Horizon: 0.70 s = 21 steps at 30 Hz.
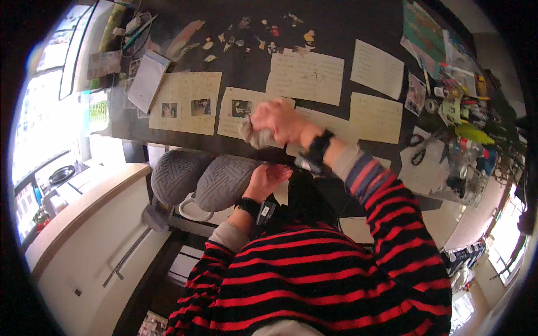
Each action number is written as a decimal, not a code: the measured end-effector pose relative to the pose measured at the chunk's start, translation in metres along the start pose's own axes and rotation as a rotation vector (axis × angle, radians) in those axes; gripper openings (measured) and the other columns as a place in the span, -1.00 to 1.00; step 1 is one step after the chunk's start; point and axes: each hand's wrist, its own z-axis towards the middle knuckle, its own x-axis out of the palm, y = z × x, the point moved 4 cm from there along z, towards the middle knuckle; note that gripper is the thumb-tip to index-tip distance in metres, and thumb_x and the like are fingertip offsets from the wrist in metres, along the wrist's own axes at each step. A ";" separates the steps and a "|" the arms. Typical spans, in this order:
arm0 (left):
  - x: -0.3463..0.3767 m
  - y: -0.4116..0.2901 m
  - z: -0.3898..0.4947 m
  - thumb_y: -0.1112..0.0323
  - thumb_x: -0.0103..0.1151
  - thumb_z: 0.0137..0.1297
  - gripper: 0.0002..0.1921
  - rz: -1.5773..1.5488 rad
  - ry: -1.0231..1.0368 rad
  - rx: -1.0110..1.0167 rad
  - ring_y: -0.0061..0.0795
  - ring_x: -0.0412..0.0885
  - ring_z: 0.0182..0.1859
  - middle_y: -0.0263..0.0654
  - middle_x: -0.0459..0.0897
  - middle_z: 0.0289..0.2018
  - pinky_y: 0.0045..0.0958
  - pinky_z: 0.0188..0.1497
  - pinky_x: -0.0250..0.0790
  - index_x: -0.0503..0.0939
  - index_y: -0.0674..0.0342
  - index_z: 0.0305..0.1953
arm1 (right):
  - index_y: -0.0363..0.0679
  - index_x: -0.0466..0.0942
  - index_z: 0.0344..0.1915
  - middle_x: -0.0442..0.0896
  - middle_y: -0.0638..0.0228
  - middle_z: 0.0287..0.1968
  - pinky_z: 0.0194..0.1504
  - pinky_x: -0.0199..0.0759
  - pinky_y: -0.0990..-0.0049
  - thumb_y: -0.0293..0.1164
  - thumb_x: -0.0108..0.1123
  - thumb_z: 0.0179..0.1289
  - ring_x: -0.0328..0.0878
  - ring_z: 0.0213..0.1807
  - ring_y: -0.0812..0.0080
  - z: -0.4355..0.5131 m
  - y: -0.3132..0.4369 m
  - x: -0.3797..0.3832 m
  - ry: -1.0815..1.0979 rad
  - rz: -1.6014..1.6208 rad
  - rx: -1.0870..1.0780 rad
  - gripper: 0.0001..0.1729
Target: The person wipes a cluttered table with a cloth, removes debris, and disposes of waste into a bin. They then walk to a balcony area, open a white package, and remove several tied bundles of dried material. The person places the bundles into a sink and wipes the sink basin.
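Observation:
My right hand (pixel 279 119) is closed on a crumpled light grey cloth (pixel 257 136), raised above the near edge of the dark table (pixel 248 75). Behind it, a handwritten sheet with a photo (pixel 229 115) is partly hidden. My left hand (pixel 269 178) is lower, just off the table edge beside a grey patterned chair cushion (pixel 225 182); its fingers are partly hidden, and whether they hold anything cannot be told. Another written sheet with two photos (pixel 185 119) lies to the left. Small paper scraps (pixel 227 42) are scattered at the far side.
Black-handled scissors (pixel 417 151) lie on paper at the right, near a cluster of pens, tape and containers (pixel 462 109). A notepad (pixel 148 82) lies at the left. More written sheets (pixel 376 117) cover the right middle. A second grey cushion (pixel 178 176) stands below the table edge.

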 end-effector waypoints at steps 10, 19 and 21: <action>-0.037 0.035 -0.007 0.00 -0.21 0.41 -0.66 0.405 0.531 0.055 -0.32 0.57 -0.01 -0.33 0.59 -0.06 -0.23 -0.02 0.47 0.48 0.01 -0.02 | 0.04 0.63 -0.26 0.59 0.51 -0.03 0.04 0.28 0.19 -0.48 0.21 -0.16 0.39 0.09 0.27 -0.142 0.152 0.055 -0.248 -0.073 0.547 -0.65; -0.050 0.035 -0.098 0.46 0.37 0.03 -0.56 1.799 0.834 0.686 -0.40 0.60 -0.02 -0.26 0.62 -0.08 -0.39 0.01 0.43 0.50 0.24 -0.02 | -0.15 0.63 -0.17 0.60 0.18 -0.07 0.09 0.34 0.26 -0.58 0.32 -0.34 0.47 0.01 0.07 -0.194 0.272 0.099 -0.774 0.076 0.789 -0.47; -0.067 0.035 -0.087 0.46 0.36 0.03 -0.56 1.406 0.644 0.225 -0.41 0.61 -0.04 -0.26 0.63 -0.10 -0.40 0.01 0.43 0.51 0.25 0.00 | -0.16 0.61 -0.14 0.60 0.18 -0.05 0.12 0.32 0.26 -0.60 0.33 -0.36 0.46 0.03 0.08 -0.202 0.289 0.106 -0.880 0.188 0.810 -0.43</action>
